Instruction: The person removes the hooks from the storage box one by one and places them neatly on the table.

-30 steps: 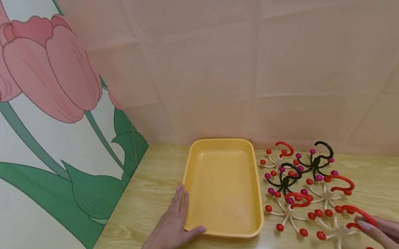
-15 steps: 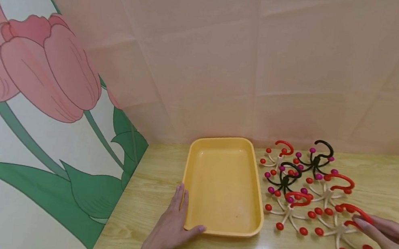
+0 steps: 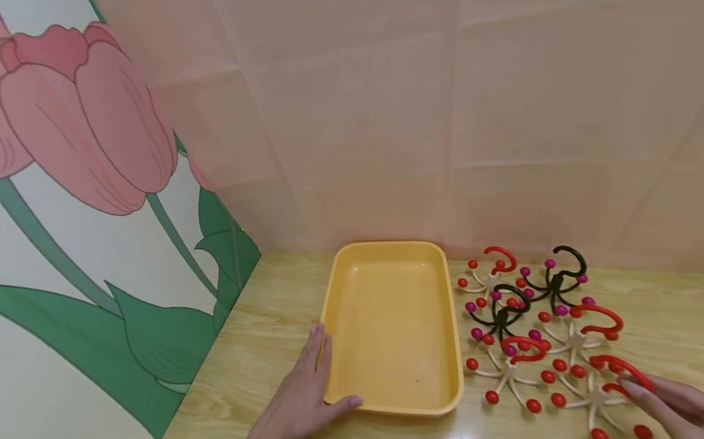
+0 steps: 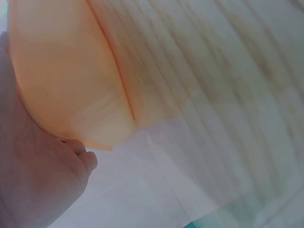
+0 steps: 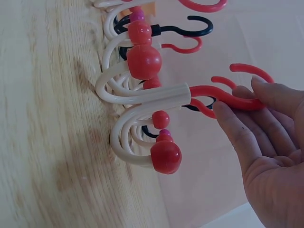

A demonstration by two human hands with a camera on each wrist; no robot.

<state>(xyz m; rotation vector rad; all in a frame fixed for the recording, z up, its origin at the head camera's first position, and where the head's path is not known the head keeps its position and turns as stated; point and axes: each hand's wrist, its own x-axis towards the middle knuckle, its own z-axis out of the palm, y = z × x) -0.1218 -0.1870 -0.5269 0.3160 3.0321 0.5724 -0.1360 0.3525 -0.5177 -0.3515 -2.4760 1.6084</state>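
My right hand (image 3: 687, 430) pinches the red hook of a white multi-arm hanger (image 3: 597, 397) with red ball tips. In the right wrist view, thumb and fingers meet on that red hook (image 5: 232, 99), and the white arms hang close over the wooden table. My left hand (image 3: 294, 403) rests at the near left corner of a yellow tray (image 3: 395, 324), its fingers straight along the left side and the thumb at the near rim. Nothing lies in the tray. The left wrist view shows this hand (image 4: 42, 175) against the tray wall (image 4: 66, 71).
Right of the tray stand more hangers, hooks upward: white ones (image 3: 508, 372) with red hooks and black ones (image 3: 555, 284) with purple balls. A pale pink cloth (image 3: 370, 107) hangs behind the wooden table (image 3: 274, 290). A tulip-patterned sheet (image 3: 92, 121) is at the left.
My right hand has shifted slightly left and up in the head view with the held hanger, drawing it nearer the other hangers. The left hand and tray have stayed in place.
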